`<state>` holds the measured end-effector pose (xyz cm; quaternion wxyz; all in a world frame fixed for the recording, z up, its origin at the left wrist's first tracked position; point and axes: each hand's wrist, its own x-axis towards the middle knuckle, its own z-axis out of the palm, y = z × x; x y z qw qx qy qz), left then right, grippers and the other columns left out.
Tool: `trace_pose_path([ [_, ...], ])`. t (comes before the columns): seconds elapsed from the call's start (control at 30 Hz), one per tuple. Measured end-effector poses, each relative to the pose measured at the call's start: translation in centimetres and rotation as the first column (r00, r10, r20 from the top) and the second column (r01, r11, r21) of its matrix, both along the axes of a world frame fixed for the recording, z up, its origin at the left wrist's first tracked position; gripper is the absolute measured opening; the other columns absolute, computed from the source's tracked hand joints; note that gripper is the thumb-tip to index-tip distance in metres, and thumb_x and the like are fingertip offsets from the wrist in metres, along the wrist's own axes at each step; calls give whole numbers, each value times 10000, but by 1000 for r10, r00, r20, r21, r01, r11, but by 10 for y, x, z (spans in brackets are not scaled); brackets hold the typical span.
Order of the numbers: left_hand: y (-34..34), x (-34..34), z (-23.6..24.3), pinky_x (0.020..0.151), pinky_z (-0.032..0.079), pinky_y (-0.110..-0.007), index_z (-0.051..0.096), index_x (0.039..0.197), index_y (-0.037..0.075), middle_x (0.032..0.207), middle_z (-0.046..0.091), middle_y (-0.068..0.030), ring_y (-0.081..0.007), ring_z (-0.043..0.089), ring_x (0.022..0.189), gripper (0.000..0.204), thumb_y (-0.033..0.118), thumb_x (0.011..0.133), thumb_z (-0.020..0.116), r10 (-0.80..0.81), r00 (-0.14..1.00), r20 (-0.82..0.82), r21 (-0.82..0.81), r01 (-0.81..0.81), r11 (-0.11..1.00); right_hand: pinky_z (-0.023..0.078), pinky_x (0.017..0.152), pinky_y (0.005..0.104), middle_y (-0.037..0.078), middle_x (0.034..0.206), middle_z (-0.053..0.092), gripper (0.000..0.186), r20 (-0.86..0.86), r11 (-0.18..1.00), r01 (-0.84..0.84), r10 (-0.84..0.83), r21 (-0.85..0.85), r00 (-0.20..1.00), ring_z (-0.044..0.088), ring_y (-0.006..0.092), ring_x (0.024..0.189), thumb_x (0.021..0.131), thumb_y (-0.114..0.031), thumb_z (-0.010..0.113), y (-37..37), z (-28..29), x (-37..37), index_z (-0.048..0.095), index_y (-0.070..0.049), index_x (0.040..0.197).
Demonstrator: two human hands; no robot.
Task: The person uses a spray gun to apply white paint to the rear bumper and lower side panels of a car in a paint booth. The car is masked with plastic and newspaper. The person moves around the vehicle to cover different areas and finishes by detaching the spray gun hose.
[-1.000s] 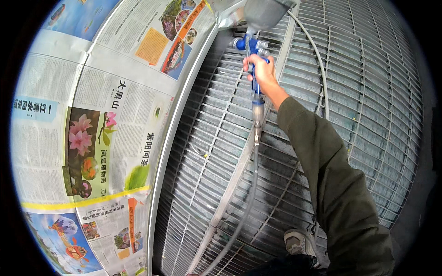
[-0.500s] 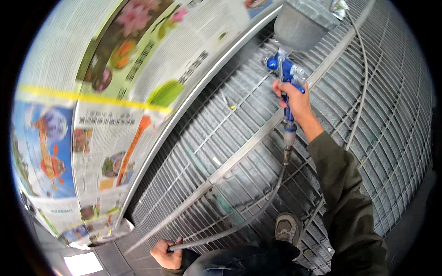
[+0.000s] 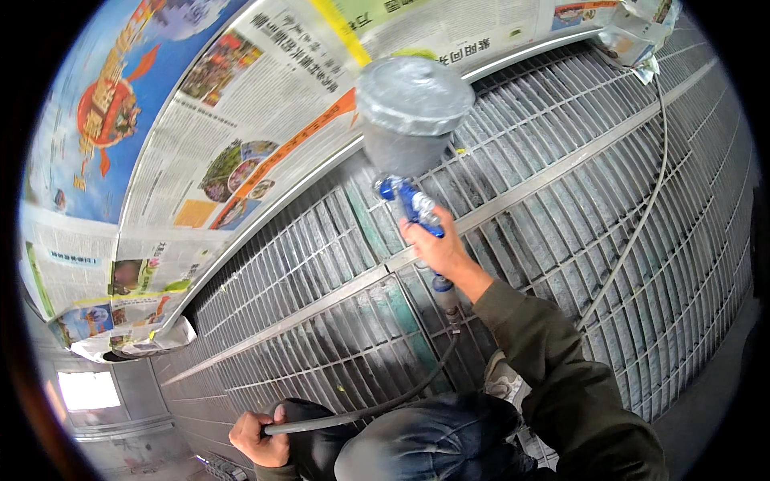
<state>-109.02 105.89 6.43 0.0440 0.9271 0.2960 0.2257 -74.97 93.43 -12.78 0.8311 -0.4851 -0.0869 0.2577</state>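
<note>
My right hand (image 3: 439, 240) is wrapped round the grip of a blue spray gun (image 3: 412, 206). On top of the gun sits a grey, lidded paint cup (image 3: 414, 108), tilted a little. Its nozzle end points left, toward a long panel covered in newspaper (image 3: 265, 104). A grey air hose (image 3: 377, 410) runs from the fitting under the gun's handle, curving down and left to my left hand (image 3: 261, 437), whose fingers are closed round it near my knee. Whether the trigger is pulled, I cannot tell.
A metal floor grating (image 3: 521, 184) with flat crossbars lies below. A thin cable (image 3: 654, 188) crosses it at the right. Crumpled paper (image 3: 638, 36) hangs at the far right end of the panel. My bent knee (image 3: 425, 437) and shoe (image 3: 504, 377) are at the bottom.
My right hand has brought the spray gun left and lower in the picture. The view has shifted along the papered panel, and my knees show more. Both hands keep their holds.
</note>
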Motion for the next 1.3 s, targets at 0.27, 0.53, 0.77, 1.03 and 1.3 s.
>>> trace_pose_path([
  [0.27, 8, -25, 0, 458, 277, -320, 431, 569, 27, 495, 392, -86, -178, 363, 452, 380, 99, 674, 789, 26, 1000, -7, 28, -26, 999, 383, 478, 230, -27, 668, 558, 80, -16, 908, -415, 416, 67, 909, 480, 44, 537, 835, -112, 622, 38, 31, -29, 616, -44, 876],
  [0.53, 9, -10, -1, 456, 272, -326, 412, 561, 29, 486, 391, -89, -191, 360, 441, 403, 112, 695, 783, 39, 999, 19, -4, -39, 999, 358, 475, 226, -11, 663, 554, 66, 4, 990, -141, 141, -5, 990, 481, 60, 552, 829, -106, 614, 0, 50, 7, 629, -43, 837],
  [0.77, -6, 17, -8, 457, 275, -338, 433, 570, 28, 488, 387, -98, -204, 361, 440, 389, 129, 691, 788, -15, 1000, -2, -42, 15, 999, 338, 429, 224, 48, 654, 545, 87, 10, 995, -36, 37, -88, 999, 468, 88, 529, 833, -84, 575, -59, 60, 57, 602, -1, 828],
  [1.03, -24, 48, -17, 454, 297, -343, 456, 572, 22, 488, 407, -106, -227, 386, 447, 360, 116, 689, 783, -107, 992, -70, -47, 103, 994, 335, 412, 232, 65, 670, 546, 99, 64, 979, 113, -103, -171, 993, 479, 103, 543, 813, -65, 568, -132, 63, 117, 585, 22, 856],
  [1.3, -54, 75, -24, 489, 399, -383, 573, 692, 20, 610, 530, -138, -299, 524, 512, 206, 143, 700, 738, -335, 921, -200, -178, 302, 937, 370, 407, 223, 71, 712, 573, 114, 103, 958, 236, -222, -161, 970, 528, 101, 592, 818, -75, 557, -202, 63, 182, 588, 29, 851],
])
